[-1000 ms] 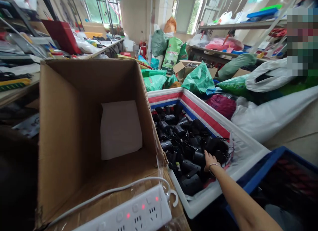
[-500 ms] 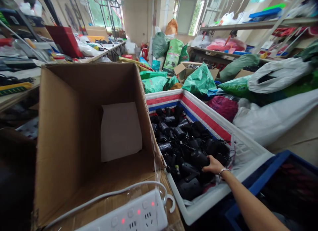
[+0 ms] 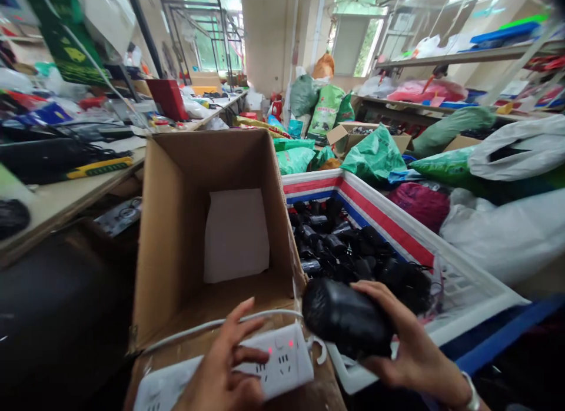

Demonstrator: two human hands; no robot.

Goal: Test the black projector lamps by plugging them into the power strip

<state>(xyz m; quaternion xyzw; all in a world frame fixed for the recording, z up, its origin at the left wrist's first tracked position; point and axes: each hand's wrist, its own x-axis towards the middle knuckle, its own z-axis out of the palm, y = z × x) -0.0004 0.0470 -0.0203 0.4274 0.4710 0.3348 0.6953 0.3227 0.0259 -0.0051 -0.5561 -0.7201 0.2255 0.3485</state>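
My right hand [image 3: 408, 334] grips a black cylindrical device [image 3: 346, 320], thumb below and fingers on top, raised over the near corner of the white crate [image 3: 348, 378]. The device's exact kind is unclear. Several similar black devices [image 3: 335, 243] with cables lie heaped in that crate, which has a red, white and blue striped lining. My left hand [image 3: 233, 358] is over the white power strip [image 3: 289, 355], fingers apart and holding nothing; whether it touches the strip cannot be made out. Red lights glow on the strip, which lies on cardboard before the open box.
An open cardboard box [image 3: 161, 252] with a white sheet [image 3: 238, 234] inside stands ahead. Left of it runs a cluttered workbench [image 3: 57, 205]. Green bags [image 3: 375, 155] and a white sack [image 3: 503, 240] crowd behind and right of the crate. A blue crate [image 3: 498, 343] sits at lower right.
My right hand has lifted a black device out of the heap and brought it nearer and leftward. My left hand has come into view over the power strip. The view has shifted left.
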